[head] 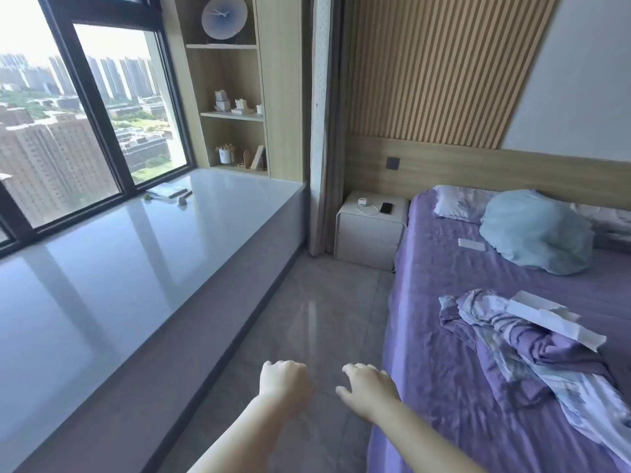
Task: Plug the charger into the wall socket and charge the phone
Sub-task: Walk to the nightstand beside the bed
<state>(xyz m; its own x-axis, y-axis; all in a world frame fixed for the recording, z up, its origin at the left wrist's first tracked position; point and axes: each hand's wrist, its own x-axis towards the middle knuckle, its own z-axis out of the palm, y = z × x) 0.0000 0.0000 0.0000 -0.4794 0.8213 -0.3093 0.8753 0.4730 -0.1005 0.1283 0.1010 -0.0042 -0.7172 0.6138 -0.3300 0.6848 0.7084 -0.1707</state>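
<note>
Lying on the nightstand (368,230): white coiled charger (363,203), black phone (386,207); both hands empty, loosely curled.

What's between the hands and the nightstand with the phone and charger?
Head view: only bare grey floor lies between both empty hands, left and right, and the nightstand, where the phone and charger sit.

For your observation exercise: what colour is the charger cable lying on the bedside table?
White, coiled beside the black phone; the charger cable shows best in the head view.
</note>
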